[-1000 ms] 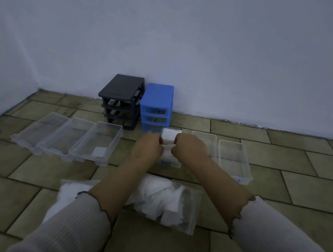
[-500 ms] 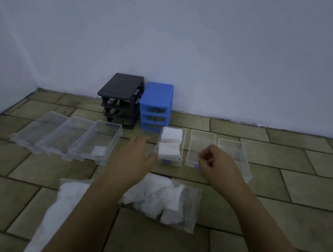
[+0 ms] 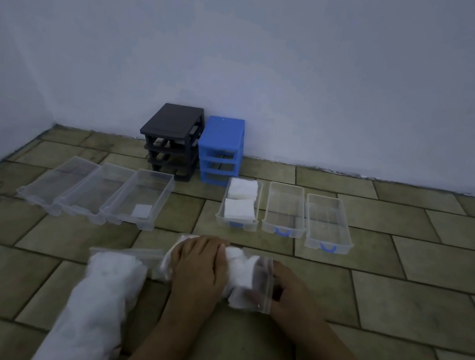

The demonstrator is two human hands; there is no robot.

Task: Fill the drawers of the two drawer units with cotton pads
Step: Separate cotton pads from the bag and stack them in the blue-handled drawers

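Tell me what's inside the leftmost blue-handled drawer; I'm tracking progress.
The drawer holds two stacks of white cotton pads, one behind the other, covering most of its floor. How many pads are in each stack cannot be seen.

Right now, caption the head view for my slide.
Both hands, left and right, on the bag of cotton pads; one drawer filled.

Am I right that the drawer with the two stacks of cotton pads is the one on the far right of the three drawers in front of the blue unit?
Not quite. The head view shows the drawer with the two stacks of cotton pads on the far left of those three, nearest the blue unit. The middle drawer and right drawer hold no pads.
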